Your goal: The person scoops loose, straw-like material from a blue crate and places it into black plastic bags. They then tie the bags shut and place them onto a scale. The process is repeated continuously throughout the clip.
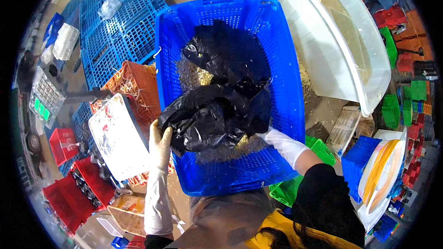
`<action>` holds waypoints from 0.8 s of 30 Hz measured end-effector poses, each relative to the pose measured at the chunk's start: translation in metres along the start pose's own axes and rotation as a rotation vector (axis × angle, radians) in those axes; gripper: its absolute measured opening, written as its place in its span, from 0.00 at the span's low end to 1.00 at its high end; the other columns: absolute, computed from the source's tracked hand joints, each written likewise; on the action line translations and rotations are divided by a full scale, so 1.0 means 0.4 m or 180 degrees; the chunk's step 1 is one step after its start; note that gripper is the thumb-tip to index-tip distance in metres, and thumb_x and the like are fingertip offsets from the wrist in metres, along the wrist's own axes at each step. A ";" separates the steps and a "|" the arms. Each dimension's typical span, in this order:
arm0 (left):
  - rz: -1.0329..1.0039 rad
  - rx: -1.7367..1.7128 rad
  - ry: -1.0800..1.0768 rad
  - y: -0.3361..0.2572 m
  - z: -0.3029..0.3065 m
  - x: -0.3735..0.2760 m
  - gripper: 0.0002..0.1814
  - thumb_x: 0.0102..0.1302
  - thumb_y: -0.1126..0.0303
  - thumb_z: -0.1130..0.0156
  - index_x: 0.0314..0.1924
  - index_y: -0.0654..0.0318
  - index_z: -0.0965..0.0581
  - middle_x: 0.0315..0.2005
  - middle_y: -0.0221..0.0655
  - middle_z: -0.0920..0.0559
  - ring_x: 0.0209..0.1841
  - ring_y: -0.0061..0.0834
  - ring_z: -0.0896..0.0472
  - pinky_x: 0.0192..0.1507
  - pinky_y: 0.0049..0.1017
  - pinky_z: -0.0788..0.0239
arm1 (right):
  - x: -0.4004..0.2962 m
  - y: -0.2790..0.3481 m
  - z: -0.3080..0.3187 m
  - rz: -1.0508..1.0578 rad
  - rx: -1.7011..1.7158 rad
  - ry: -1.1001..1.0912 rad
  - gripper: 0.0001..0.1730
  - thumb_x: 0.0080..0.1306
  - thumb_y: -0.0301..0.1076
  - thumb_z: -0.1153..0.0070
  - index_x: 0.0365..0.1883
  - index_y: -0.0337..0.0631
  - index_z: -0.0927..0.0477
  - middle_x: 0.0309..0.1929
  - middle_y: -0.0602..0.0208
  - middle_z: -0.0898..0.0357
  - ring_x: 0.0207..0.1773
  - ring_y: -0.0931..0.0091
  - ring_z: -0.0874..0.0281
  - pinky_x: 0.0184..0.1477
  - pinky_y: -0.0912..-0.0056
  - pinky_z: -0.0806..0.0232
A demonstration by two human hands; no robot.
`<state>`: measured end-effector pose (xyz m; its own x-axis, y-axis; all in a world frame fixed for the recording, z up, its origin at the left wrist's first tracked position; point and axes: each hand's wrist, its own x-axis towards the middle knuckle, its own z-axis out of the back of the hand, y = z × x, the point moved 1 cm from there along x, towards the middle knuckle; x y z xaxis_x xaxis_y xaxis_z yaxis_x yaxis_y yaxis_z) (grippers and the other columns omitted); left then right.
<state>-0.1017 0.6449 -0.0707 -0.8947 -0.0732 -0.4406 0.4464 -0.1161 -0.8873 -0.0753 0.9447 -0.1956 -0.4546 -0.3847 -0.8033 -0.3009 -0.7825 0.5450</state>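
Observation:
A large blue perforated plastic basket (228,184) stands in front of me. Crumpled black plastic sheeting (207,124), perhaps a bag, covers much of the inside. Pale yellow, sprout-like strands (204,76) show beneath it at the left and along the near side. My left hand (161,145), in a long white glove, pinches the plastic's left edge between thumb and fingers, over the basket's left rim. My right hand (277,141), also gloved, reaches over the right rim to the plastic's near right corner. Its fingertips are hidden there, so I cannot tell whether they grip.
Left of the basket are a scale's white platform (117,138), an orange crate (135,83) of stringy scraps and blue pallets (117,34). At right stands a big white tub (325,41) with tan contents. Green crates (318,148) lie by my right arm; red crates (69,200) sit lower left.

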 end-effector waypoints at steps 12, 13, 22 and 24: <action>-0.0789 0.0699 -0.0158 0.001 -0.041 0.022 0.30 0.64 0.71 0.37 0.63 0.67 0.37 0.51 0.44 0.23 0.52 0.30 0.23 0.55 0.27 0.32 | 0.217 0.096 -0.222 -0.0197 0.0026 -0.0492 0.28 0.58 0.50 0.40 0.51 0.41 0.22 0.46 0.61 0.17 0.45 0.67 0.20 0.49 0.64 0.28; -0.0956 0.0920 -0.0124 -0.023 -0.058 0.018 0.30 0.63 0.72 0.36 0.63 0.65 0.37 0.50 0.45 0.22 0.51 0.30 0.22 0.53 0.27 0.31 | 0.221 0.099 -0.216 -0.0177 -0.0018 -0.0366 0.28 0.57 0.50 0.40 0.51 0.41 0.22 0.46 0.60 0.17 0.44 0.67 0.19 0.48 0.64 0.27; -0.3023 0.4306 0.0119 0.012 0.022 -0.050 0.20 0.51 0.73 0.39 0.47 0.48 0.23 0.37 0.29 0.23 0.33 0.32 0.24 0.32 0.33 0.34 | -0.068 0.091 0.034 0.0234 -0.0219 0.2020 0.19 0.60 0.46 0.43 0.41 0.41 0.15 0.41 0.61 0.16 0.45 0.70 0.19 0.50 0.65 0.30; -0.2945 0.3857 0.0371 0.023 0.011 -0.074 0.19 0.50 0.71 0.38 0.45 0.49 0.23 0.35 0.29 0.24 0.32 0.32 0.25 0.31 0.34 0.36 | -0.178 0.105 0.108 0.0817 0.1263 0.1686 0.17 0.63 0.42 0.45 0.41 0.39 0.15 0.41 0.61 0.15 0.49 0.70 0.20 0.55 0.66 0.32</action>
<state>-0.0711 0.6416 -0.0652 -0.8273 0.5469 0.1283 -0.5612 -0.7945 -0.2318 -0.0916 0.9604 -0.1053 -0.1136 -0.7983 -0.5915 -0.5675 -0.4365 0.6981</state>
